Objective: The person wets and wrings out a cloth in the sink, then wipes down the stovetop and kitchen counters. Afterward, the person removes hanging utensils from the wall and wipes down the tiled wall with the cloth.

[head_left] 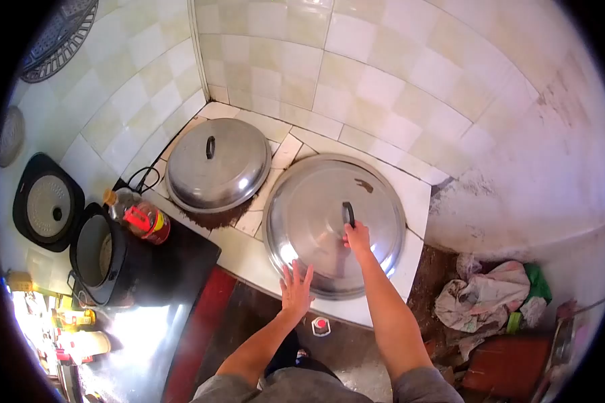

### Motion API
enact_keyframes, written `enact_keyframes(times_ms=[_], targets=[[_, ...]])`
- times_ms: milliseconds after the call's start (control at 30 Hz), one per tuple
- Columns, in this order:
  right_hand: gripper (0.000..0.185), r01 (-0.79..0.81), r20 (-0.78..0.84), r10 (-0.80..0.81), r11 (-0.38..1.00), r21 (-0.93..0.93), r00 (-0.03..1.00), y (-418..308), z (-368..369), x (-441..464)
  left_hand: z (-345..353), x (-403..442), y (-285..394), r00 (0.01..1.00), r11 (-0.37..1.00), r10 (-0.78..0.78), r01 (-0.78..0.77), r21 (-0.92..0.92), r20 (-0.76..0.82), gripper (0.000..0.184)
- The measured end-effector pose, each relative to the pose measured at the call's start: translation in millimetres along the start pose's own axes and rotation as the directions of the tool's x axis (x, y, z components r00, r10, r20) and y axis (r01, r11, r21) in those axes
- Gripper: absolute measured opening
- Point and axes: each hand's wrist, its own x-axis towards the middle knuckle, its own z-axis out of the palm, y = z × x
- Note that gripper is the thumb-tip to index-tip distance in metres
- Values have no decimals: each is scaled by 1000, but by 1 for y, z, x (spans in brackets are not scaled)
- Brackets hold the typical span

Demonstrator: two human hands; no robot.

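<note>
A large domed metal lid [309, 228] with a black handle [348, 213] covers the nearer round opening or pan on the tiled stove top. My right hand [357, 236] is closed around the near end of that handle. Fingers spread, my left hand [296, 289] is over the lid's front left rim; whether it touches the metal I cannot tell. Behind and to the left lies a smaller metal lid [228, 168], its own black handle upright. What is under both lids is hidden.
On the dark counter [175, 269] at left stand a bottle with a red label [153, 225] and an open dark pot [94, 252]. Crumpled cloths [484, 295] lie on the floor at right. A white container with a red cap [321, 325] stands below the stove edge.
</note>
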Motion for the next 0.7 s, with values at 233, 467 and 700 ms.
enact_keyframes(times_ms=[233,467,700], targets=[[26,-127,1,128,991,46,992,-22,10,42,-13,58,-20,992,993,99,-94,74,-76,96],[28,-151,54,149,987,49,987,-35,-7,70,-36,79,-9,989,986,144,-140,90,-38,92],[29,-149,76,143,986,77,987,-31,0,84,-32,97,-12,995,992,92,-89,91,-29,89]])
